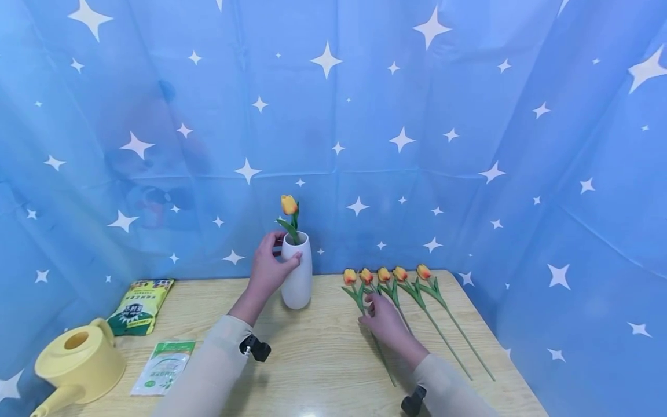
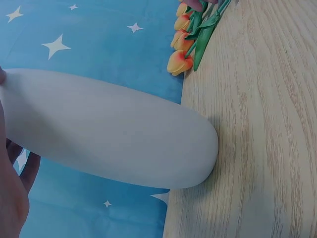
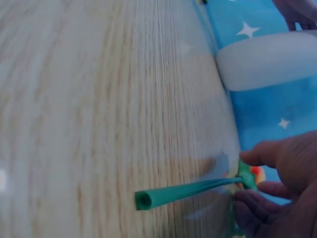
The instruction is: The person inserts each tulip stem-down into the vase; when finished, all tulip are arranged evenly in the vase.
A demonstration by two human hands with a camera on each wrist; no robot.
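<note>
A white vase (image 1: pixel 297 284) stands near the back edge of the table, one yellow-orange tulip (image 1: pixel 289 205) upright in its mouth. My left hand (image 1: pixel 268 263) grips it just below the rim, thumb across the front and fingers round the far side. To the right, several orange-yellow tulips (image 1: pixel 384 274) lie in a row, blooms toward the back edge. My right hand (image 1: pixel 388 324) pinches the leftmost tulip (image 1: pixel 350 276) at its leaves, thumb and fingers on either side of the stem. The cut end of a green stem (image 3: pixel 168 195) points toward the right wrist camera.
At the left of the wooden table (image 1: pixel 318 359) are a yellow watering can (image 1: pixel 83 359), a yellow-green bag (image 1: pixel 139 307) and a white-and-green packet (image 1: pixel 164 368). A blue curtain with white stars (image 1: pixel 333 116) hangs behind the table and along its sides.
</note>
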